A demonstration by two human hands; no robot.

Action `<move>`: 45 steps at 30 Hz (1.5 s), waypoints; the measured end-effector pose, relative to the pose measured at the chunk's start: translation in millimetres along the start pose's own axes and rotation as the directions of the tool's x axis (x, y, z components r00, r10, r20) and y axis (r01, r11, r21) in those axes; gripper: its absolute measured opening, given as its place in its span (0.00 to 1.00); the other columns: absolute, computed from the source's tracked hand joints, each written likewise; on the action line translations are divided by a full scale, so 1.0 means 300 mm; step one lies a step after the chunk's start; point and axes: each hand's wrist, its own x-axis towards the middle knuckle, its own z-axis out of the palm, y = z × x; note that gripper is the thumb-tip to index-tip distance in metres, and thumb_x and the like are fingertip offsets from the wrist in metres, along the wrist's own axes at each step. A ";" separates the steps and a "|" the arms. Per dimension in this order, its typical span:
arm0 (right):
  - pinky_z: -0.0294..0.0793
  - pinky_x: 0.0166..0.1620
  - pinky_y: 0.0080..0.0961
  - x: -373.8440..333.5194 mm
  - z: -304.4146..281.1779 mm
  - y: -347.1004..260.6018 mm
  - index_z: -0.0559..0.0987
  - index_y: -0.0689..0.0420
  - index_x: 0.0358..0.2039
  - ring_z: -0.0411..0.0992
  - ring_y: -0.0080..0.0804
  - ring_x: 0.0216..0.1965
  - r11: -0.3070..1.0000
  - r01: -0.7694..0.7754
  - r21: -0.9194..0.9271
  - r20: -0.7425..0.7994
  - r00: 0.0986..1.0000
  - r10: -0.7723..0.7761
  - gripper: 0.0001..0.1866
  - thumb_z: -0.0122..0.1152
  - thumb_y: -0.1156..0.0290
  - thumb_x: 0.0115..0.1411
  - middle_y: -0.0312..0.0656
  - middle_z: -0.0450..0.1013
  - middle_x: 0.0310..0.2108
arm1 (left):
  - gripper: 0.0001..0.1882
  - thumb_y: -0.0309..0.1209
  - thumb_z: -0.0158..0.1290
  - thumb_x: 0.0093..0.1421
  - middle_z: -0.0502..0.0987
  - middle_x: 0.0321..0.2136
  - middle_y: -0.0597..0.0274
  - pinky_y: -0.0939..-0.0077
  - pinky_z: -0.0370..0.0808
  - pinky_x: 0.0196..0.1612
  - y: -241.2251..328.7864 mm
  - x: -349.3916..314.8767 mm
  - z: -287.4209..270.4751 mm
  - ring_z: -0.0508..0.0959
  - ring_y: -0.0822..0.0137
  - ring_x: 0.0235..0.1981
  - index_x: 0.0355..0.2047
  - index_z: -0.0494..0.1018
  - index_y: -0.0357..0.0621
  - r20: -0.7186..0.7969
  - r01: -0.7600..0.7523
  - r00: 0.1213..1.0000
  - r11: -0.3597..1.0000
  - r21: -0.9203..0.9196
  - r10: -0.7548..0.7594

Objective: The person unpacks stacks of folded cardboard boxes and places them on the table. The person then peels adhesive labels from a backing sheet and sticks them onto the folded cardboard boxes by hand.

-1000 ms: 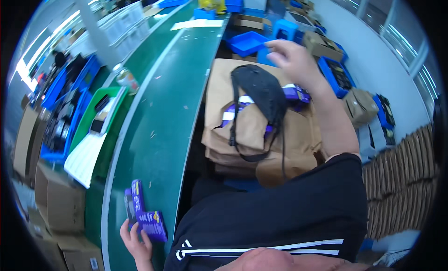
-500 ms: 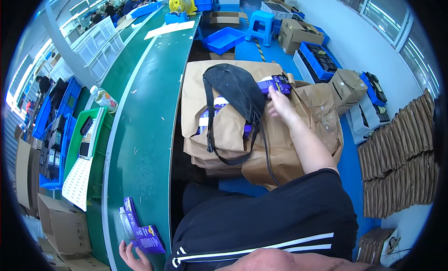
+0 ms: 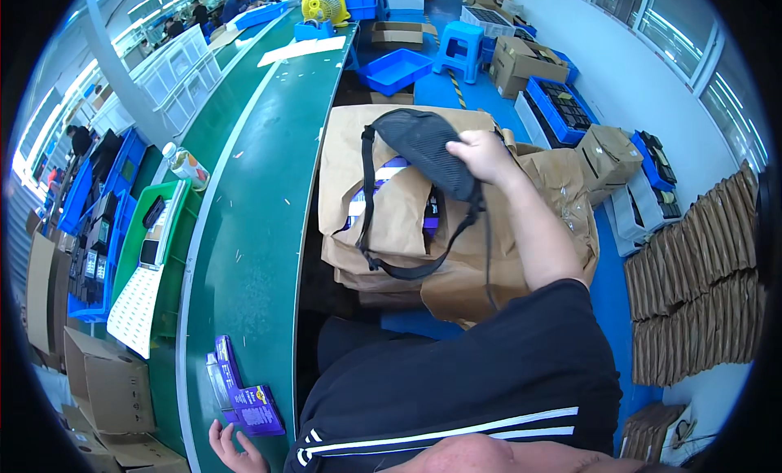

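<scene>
My right hand (image 3: 486, 156) is closed on the right edge of a black mesh bag (image 3: 419, 147) with a long strap, buckle and cord. The bag lies over a large brown paper-wrapped bundle (image 3: 342, 131). Purple-and-white packs (image 3: 383, 173) show through the torn paper beneath the strap. On the green bench at lower left, my left hand (image 3: 236, 450) rests with fingers apart, holding nothing. Just beyond its fingertips lie purple flat cartons (image 3: 257, 409), beside or touching them; I cannot tell which.
The long green bench (image 3: 252, 212) runs along my left, with a green bin (image 3: 175, 237) and a bottle (image 3: 186, 165) at its far side. A yellow fan (image 3: 324, 5) stands at the far end. Blue stool (image 3: 460, 48), cartons and stacked brown paper sheets (image 3: 692, 269) line the right.
My right hand has moved from the purple carton at the bundle's far right onto the mesh bag and gripped it. The bag's edge is shifted and folded. My left hand stays nearly still.
</scene>
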 end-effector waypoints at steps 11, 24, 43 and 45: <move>0.60 0.28 0.19 -0.305 -0.592 0.119 0.74 0.64 0.22 0.59 0.19 0.21 0.995 0.055 0.089 -0.025 0.998 -0.053 0.13 0.59 0.68 0.58 0.30 0.63 0.19 | 0.16 0.16 0.51 0.51 0.70 0.54 0.49 0.58 0.69 0.57 0.282 0.398 -0.001 0.71 0.48 0.54 0.42 0.73 0.39 0.072 -0.376 0.923 0.925 -0.051 0.378; 0.57 0.26 0.23 -0.455 -0.474 0.331 0.71 0.61 0.17 0.58 0.22 0.20 0.982 -0.103 0.160 0.117 0.989 0.085 0.14 0.58 0.71 0.57 0.33 0.63 0.18 | 0.24 0.31 0.49 0.63 0.75 0.51 0.43 0.59 0.70 0.57 1.206 0.865 0.765 0.74 0.45 0.52 0.58 0.66 0.33 0.535 -0.362 0.716 0.893 -0.266 0.449; 0.61 0.27 0.33 -0.447 -0.346 0.391 0.67 0.62 0.14 0.60 0.39 0.20 0.989 0.125 -0.085 0.160 0.981 -0.110 0.17 0.61 0.69 0.53 0.43 0.64 0.17 | 0.22 0.47 0.49 0.61 0.77 0.53 0.68 0.58 0.63 0.62 1.582 0.823 1.357 0.71 0.62 0.57 0.50 0.78 0.54 0.943 -0.947 -0.172 -0.312 -0.078 0.287; 0.61 0.27 0.33 -0.443 -0.342 0.380 0.67 0.62 0.14 0.61 0.39 0.20 0.987 0.142 -0.069 0.156 0.979 -0.130 0.17 0.61 0.70 0.53 0.43 0.64 0.16 | 0.21 0.47 0.50 0.61 0.77 0.53 0.68 0.58 0.63 0.62 1.612 0.838 1.335 0.71 0.62 0.57 0.50 0.77 0.54 0.942 -0.939 -0.179 -0.336 -0.077 0.284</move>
